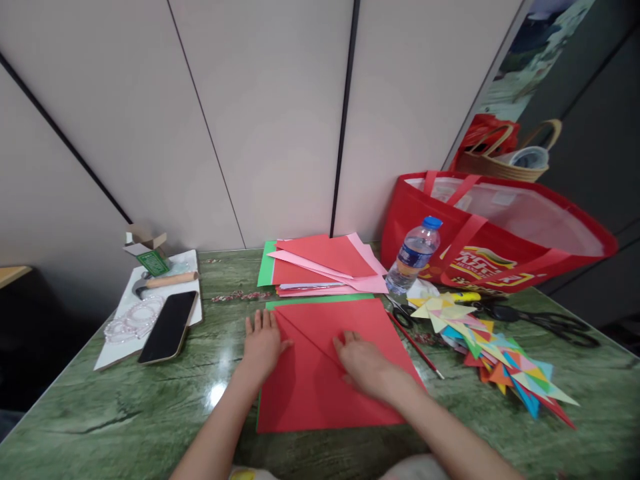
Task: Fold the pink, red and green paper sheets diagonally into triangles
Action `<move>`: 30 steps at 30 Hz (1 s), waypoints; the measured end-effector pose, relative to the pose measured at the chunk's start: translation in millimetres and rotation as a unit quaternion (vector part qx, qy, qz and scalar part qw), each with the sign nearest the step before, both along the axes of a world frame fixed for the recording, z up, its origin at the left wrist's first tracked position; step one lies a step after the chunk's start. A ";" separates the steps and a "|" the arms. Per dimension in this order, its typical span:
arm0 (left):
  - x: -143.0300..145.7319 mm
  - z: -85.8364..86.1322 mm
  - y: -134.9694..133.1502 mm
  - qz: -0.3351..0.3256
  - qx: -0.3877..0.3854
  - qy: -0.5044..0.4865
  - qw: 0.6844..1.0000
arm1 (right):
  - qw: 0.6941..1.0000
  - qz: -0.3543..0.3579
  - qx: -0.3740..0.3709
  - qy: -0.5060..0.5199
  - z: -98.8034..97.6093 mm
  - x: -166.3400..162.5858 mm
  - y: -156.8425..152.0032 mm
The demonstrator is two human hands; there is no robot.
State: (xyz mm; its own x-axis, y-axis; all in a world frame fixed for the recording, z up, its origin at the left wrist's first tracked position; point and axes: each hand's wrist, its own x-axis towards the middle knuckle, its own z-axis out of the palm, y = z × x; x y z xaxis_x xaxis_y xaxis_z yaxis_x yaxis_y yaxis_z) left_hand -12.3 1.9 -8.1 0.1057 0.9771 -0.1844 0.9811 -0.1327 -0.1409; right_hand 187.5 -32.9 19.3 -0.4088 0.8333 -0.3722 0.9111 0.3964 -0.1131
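Red paper sheet [310,393] lies flat under both hands, w/ a green sheet [330,300] peeking out along its far edge. L hand [263,350]: palm down, fingers extended, thumb out, at the sheet's far L corner, gripping nothing. R hand [364,363]: palm down, fingers slightly bent, on the sheet by a diag. line [305,335], no grip either. Step in hand: prob. smoothing/creasing, tho can't tell if that line's a crease or a loose edge. Next move calls for L steadying the corner, R pressing evenly. Beyond hands: paper pile [320,260]. R of R hand: folded paper pieces [515,363]. L of L hand: phone [170,327].
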 end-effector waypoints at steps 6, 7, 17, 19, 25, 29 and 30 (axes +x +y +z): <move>13.7 35.9 -28.9 -0.095 -0.100 -0.020 0.990 | 0.994 0.019 0.069 -0.079 -34.6 -23.4 -7.2; 17.2 40.2 -35.0 -0.109 -0.114 -0.023 0.987 | 0.994 0.020 0.078 -0.077 -35.2 -23.0 -7.6; 40.6 31.7 -58.5 -0.193 -0.203 -0.003 0.960 | 0.979 -0.043 0.189 -0.064 40.8 7.0 4.9; 39.5 26.2 -56.3 -0.189 -0.215 -0.002 0.958 | 0.956 -0.089 0.270 -0.070 68.9 17.3 6.6; 37.5 9.4 -56.6 -0.172 -0.223 -0.022 0.959 | 0.849 -0.124 0.513 0.016 125.3 27.2 24.1; 41.2 11.9 -60.8 -0.172 -0.223 -0.005 0.960 | 0.883 -0.098 0.457 0.039 115.2 17.3 76.4; 42.5 14.7 -61.7 -0.169 -0.226 -0.001 0.959 | 0.902 -0.080 0.422 0.045 106.9 15.9 91.6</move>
